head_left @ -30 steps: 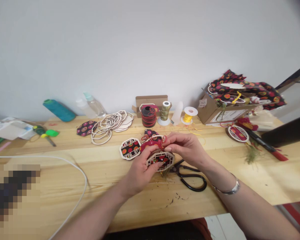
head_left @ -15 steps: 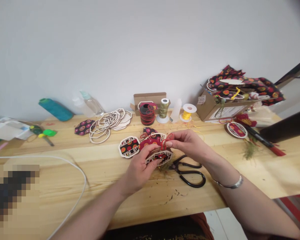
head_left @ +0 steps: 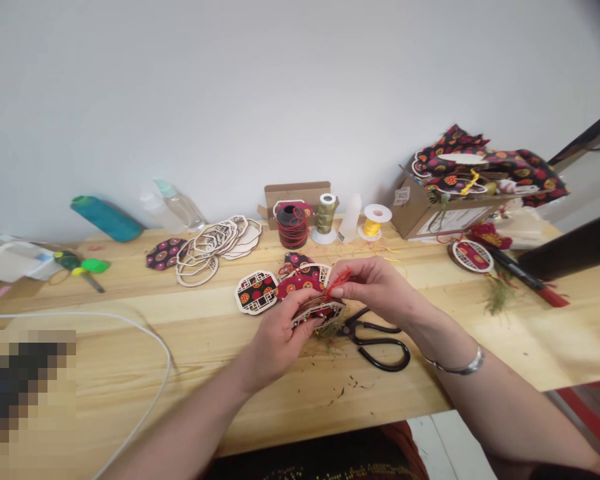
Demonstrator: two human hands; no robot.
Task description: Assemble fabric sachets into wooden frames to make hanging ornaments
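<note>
Between thumb and fingers, my left hand (head_left: 283, 333) grips a wooden-framed ornament (head_left: 325, 312) with dark patterned fabric inside, tilted on edge above the table. At its top, my right hand (head_left: 367, 283) pinches a red cord (head_left: 341, 279) that meets the ornament's upper rim. Some green tassel threads (head_left: 333, 329) show below the ornament. Black-handled scissors (head_left: 385, 357) lie just right of it, their blades partly hidden. Behind my left hand rest an octagonal framed piece (head_left: 256, 292) and more pieces of red patterned fabric (head_left: 297, 283).
Along the wall stand a spool of red cord (head_left: 293, 230), an olive thread cone (head_left: 326, 223), a white bottle (head_left: 351, 217) and a yellow spool (head_left: 373, 227). Wooden frames (head_left: 200, 267) lie left of them. A cardboard box (head_left: 415, 217) overflows with fabric. A white cable (head_left: 163, 347) curves across the left.
The ornament has tipped slightly, so its face shows narrower. My right fingers have shifted a little on the red cord, which now bunches above them. The view has moved slightly.
</note>
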